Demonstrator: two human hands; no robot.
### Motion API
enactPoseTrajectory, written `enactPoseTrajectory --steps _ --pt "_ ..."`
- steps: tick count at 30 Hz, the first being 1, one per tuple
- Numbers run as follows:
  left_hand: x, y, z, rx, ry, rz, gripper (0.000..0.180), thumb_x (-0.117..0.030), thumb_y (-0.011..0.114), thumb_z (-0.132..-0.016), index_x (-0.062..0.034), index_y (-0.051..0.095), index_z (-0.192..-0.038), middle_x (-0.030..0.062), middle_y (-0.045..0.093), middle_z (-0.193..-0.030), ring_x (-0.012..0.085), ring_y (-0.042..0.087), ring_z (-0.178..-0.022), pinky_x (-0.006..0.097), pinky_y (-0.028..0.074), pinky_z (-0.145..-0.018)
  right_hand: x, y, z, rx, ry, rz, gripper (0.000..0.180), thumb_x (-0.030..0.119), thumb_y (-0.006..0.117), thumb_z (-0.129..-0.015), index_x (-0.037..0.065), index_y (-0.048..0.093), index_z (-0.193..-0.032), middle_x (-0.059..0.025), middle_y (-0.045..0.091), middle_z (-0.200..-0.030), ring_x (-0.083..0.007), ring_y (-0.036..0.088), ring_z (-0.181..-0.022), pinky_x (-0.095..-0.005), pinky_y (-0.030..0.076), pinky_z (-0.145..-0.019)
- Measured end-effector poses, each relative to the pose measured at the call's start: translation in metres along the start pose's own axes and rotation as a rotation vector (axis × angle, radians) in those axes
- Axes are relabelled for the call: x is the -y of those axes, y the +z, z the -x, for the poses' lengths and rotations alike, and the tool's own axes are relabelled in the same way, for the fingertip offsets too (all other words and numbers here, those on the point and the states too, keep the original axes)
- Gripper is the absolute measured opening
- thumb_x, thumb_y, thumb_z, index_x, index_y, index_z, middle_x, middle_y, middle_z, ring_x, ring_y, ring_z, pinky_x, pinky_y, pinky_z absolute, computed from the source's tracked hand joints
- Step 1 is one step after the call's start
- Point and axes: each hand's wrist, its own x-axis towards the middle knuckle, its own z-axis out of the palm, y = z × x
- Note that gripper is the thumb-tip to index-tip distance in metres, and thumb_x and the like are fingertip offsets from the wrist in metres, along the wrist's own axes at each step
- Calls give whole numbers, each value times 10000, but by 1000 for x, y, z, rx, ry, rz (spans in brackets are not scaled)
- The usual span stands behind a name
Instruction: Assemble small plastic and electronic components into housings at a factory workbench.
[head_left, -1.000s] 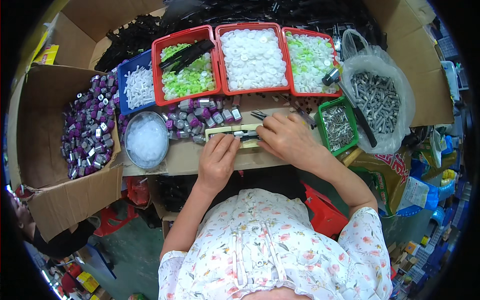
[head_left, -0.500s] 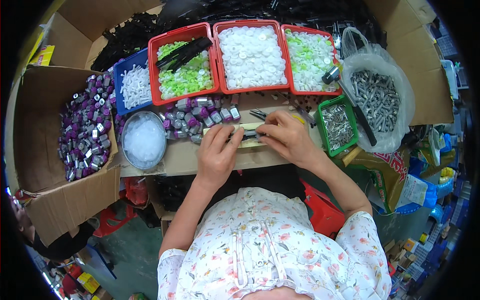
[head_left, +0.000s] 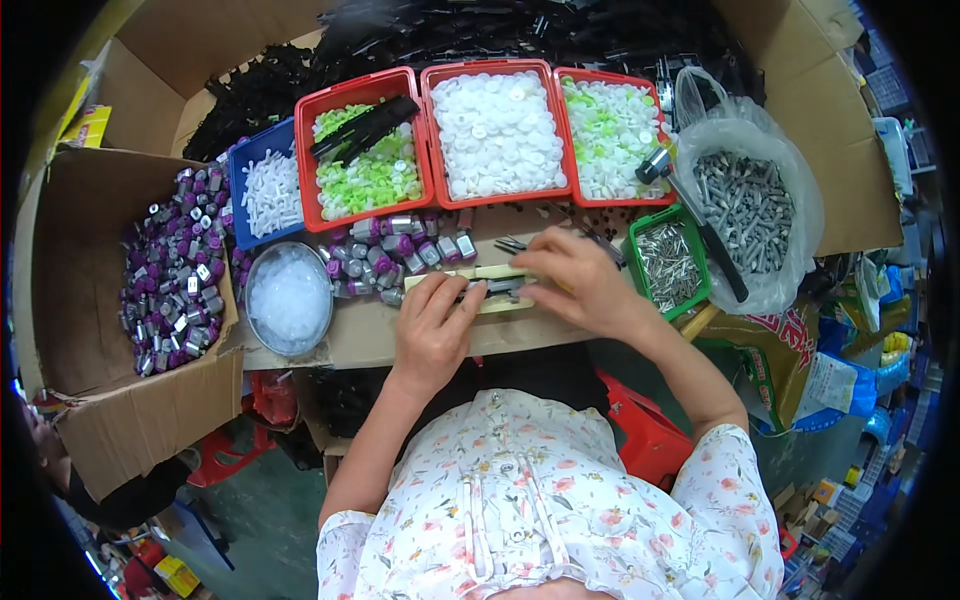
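Observation:
A narrow cream block (head_left: 497, 271) lies near the table's front edge, with a slim dark grey part (head_left: 502, 287) along its middle. My left hand (head_left: 435, 325) is closed on the left end of that part, thumb and forefinger pressed together over it. At the other end is my right hand (head_left: 580, 280), its thumb and forefinger apart around the block's right end. The thumb tip is close to the dark part; whether it touches, I cannot tell. Beyond the block lie tweezers (head_left: 512, 244), partly behind my right hand.
Red bins (head_left: 424, 150) of white and green plastic pieces line the back. A green basket (head_left: 698, 290) of metal pins, a bag of grey parts (head_left: 745, 210) and a hammer (head_left: 715, 240) are right. Left are small motors (head_left: 375, 255), a round dish (head_left: 288, 350) and a carton (head_left: 90, 250).
My right thumb and forefinger have spread from a pinch at the dark part's right end. My left hand keeps its hold. The whole view has shifted slightly.

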Motion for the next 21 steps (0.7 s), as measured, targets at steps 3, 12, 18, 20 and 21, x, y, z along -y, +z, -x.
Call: enactPoseTrajectory --steps 3,12,18,20,21 --pt "0 0 0 2 -11 -10 397 44 701 -697 -41 699 -1085 112 632 -1025 307 594 -993 414 499 -826 0 -29 -36 -85 -66 8 282 83 742 -809 29 667 -1076 -133 602 -988 -295 632 -861 -370 505 -731" --pt "-7 -3 -7 -87 -61 43 321 50 746 -741 -19 697 -1051 108 640 -971 311 599 -925 398 506 -799 -30 -22 -178 -159 -301 420 205 76 698 -848 33 659 -1045 -117 608 -997 -313 634 -910 -388 534 -782" --pt "-5 -16 1 -127 -89 52 297 56 757 -737 -12 707 -1022 114 645 -965 316 604 -919 392 515 -775 -129 -72 -226 -217 -75 943 160 55 643 -847 49 678 -1002 -104 645 -1017 -286 644 -993 -419 558 -801" --pt "-2 -18 1 -139 -103 65 295 56 759 -738 -13 709 -1020 113 648 -966 315 607 -917 393 517 -772 -165 -93 -225 -157 32 1038 165 17 604 -828 71 685 -962 -106 643 -1096 -311 616 -1096 -502 553 -813" --pt "-1 -19 2 -144 -110 60 293 53 762 -737 -14 711 -1018 113 651 -965 316 609 -916 394 519 -772 -178 -100 -223 -107 87 1088 179 13 596 -836 75 685 -978 -98 641 -1123 -303 606 -1121 -512 552 -810"
